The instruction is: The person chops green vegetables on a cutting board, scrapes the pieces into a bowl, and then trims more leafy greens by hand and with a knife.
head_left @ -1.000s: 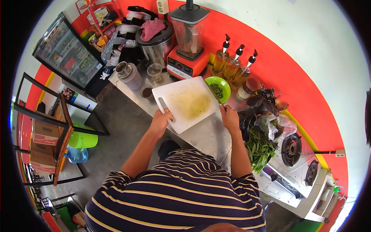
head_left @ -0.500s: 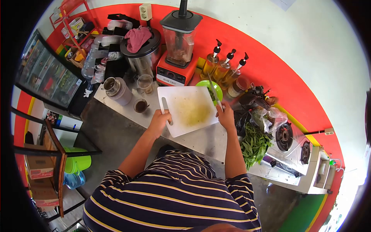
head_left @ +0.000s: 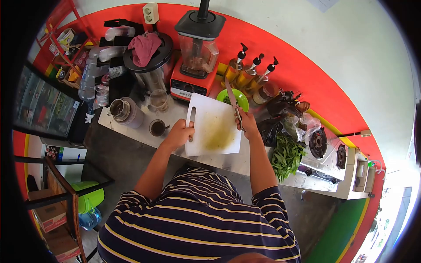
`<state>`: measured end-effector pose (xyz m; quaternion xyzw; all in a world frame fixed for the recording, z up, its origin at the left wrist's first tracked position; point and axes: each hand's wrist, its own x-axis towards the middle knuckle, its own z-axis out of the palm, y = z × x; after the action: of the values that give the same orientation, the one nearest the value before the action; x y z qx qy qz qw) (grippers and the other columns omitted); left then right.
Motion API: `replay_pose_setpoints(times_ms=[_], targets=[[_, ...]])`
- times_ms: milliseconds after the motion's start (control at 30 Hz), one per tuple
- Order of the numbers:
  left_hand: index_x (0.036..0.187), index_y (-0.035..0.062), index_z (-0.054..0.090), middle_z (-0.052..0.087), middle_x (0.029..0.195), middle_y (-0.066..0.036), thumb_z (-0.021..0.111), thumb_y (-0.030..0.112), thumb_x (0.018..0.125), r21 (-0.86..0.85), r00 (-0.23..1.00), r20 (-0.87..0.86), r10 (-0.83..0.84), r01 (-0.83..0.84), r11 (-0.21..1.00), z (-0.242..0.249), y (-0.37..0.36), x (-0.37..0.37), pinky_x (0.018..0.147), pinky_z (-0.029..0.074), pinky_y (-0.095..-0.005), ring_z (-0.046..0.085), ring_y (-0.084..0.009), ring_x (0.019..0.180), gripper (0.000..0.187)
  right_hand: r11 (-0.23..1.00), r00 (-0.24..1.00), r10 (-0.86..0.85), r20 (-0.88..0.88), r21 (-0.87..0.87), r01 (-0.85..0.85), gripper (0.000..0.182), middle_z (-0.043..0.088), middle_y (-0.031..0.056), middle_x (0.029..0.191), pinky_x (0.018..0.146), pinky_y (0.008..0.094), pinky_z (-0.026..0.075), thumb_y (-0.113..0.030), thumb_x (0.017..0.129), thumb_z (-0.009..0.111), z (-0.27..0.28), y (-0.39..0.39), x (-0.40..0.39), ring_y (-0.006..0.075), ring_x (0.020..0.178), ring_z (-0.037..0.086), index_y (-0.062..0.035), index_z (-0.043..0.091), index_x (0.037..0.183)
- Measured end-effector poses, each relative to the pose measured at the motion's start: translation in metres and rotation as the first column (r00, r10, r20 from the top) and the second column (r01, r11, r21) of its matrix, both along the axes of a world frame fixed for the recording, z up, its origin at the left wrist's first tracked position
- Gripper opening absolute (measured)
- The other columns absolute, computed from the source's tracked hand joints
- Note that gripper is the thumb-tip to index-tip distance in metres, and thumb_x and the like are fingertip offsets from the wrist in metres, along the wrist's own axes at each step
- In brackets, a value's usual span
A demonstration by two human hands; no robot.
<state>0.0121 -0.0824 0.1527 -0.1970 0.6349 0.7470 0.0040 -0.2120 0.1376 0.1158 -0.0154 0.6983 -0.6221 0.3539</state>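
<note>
Fingers of my left hand grip the cutting board handle, right hand holds the knife; I'd keep the board tilted toward the green bowl and scrape slowly.

A white board at frame centre is gripped at its handle edge by the left hand. A knife is held by the right hand, blade pointed up toward a green bowl. Leafy greens are seen on the tabletop at the right.

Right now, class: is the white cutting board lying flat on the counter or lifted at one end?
Lifted. The left hand grips the cutting board by its handle slot, tipping it toward the green bowl; the right hand holds a knife.
</note>
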Motion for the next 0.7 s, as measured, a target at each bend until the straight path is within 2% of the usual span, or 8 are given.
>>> replay_pose_setpoints(times_ms=[67,200,267,400,467,633,700], targets=[[0.067,0.0053,0.053,0.05,0.061,0.002,0.054,0.004,0.082,-0.049,0.999,-0.013,0.051,-0.052,0.997,0.001,-0.002,-0.001,0.053,0.036,-0.0288,0.045,-0.0082,0.055,0.016,0.998,1.0,-0.012,0.01,0.067,0.011,0.042,0.052,0.001,0.06,0.042,0.028,0.036,-0.043,0.104,0.055,0.003,0.0,0.002,0.0118,0.044,0.045,-0.0043,0.062,0.088],[0.067,0.005,0.053,0.05,0.061,0.002,0.054,0.004,0.082,-0.036,0.997,-0.074,0.006,-0.008,0.999,-0.004,-0.009,-0.002,0.053,0.035,-0.0288,0.045,-0.0082,0.055,0.015,0.982,1.0,0.003,-0.003,0.189,-0.002,0.048,0.05,0.001,0.056,0.041,0.0293,0.036,-0.049,0.102,0.056,0.006,0.011,0.009,0.0125,0.041,0.044,-0.004,0.062,0.085],[0.065,0.0049,0.053,0.049,0.06,0.002,0.053,0.003,0.081,0.036,0.996,-0.081,0.042,-0.039,0.999,-0.006,-0.009,-0.005,0.053,0.034,-0.0282,0.045,-0.0082,0.055,0.017,0.982,1.0,0.003,-0.012,0.188,-0.001,0.049,0.05,0.0009,0.055,0.04,0.029,0.035,-0.049,0.102,0.056,0.006,0.024,0.016,0.0123,0.041,0.044,-0.0041,0.062,0.084],[0.063,0.0051,0.052,0.049,0.06,0.002,0.052,0.003,0.081,0.014,0.995,-0.103,-0.009,0.011,1.0,-0.01,-0.01,-0.013,0.054,0.034,-0.0278,0.044,-0.0083,0.055,0.018,0.979,0.999,-0.024,-0.025,0.201,0.028,0.05,0.049,0.0009,0.053,0.04,0.0281,0.034,-0.049,0.101,0.056,0.004,0.055,0.033,0.0119,0.039,0.042,-0.0039,0.063,0.081],[0.062,0.0051,0.053,0.051,0.06,0.002,0.052,0.003,0.08,0.092,0.995,-0.091,0.03,-0.022,0.996,-0.007,-0.007,-0.018,0.055,0.034,-0.0281,0.045,-0.0087,0.056,0.019,0.977,0.999,-0.029,-0.028,0.211,0.035,0.05,0.049,0.0009,0.053,0.04,0.0278,0.034,-0.049,0.101,0.056,0.006,0.071,0.043,0.0114,0.039,0.043,-0.0037,0.063,0.082],[0.063,0.0047,0.055,0.054,0.06,0.0,0.053,0.004,0.08,0.074,0.995,-0.093,0.028,-0.021,0.997,-0.01,-0.013,-0.03,0.056,0.035,-0.0287,0.047,-0.0099,0.057,0.018,0.966,0.998,-0.018,-0.055,0.255,0.032,0.047,0.049,-0.0009,0.054,0.039,0.0256,0.032,-0.047,0.102,0.056,0.005,0.101,0.057,0.0086,0.041,0.04,-0.0047,0.063,0.084],[0.063,0.0045,0.056,0.055,0.061,-0.001,0.053,0.004,0.08,0.047,0.994,-0.113,0.007,-0.002,0.999,-0.013,-0.017,-0.035,0.057,0.036,-0.0288,0.048,-0.0104,0.057,0.018,0.966,0.979,0.015,-0.203,0.257,0.039,0.042,0.051,0.0008,0.056,0.044,0.0281,0.038,-0.039,0.1,0.062,0.004,0.105,0.06,0.0093,0.047,0.048,0.0005,0.066,0.088]])
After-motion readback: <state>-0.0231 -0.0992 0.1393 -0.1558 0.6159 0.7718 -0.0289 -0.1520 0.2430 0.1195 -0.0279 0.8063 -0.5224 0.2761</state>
